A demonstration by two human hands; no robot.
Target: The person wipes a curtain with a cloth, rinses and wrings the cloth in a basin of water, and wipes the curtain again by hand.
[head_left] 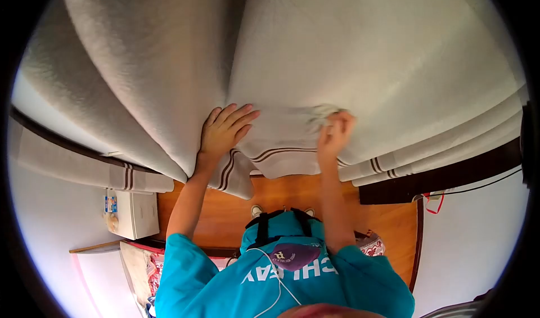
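Note:
A large pale beige curtain hangs in broad folds in front of me, with dark brown stripes near its lower hem. My left hand lies against the curtain with its fingers stretched out, beside a deep fold. To the right of it, my right hand is curled close to the curtain's surface and partly smeared by motion. At its fingertips is a blurred pale greenish-grey thing, whose kind I cannot make out.
A white cabinet with small items on it stands at the lower left. Below is an orange-brown wooden floor. A dark ledge runs along the right, near a black cable and a red loop. Patterned fabric lies at lower left.

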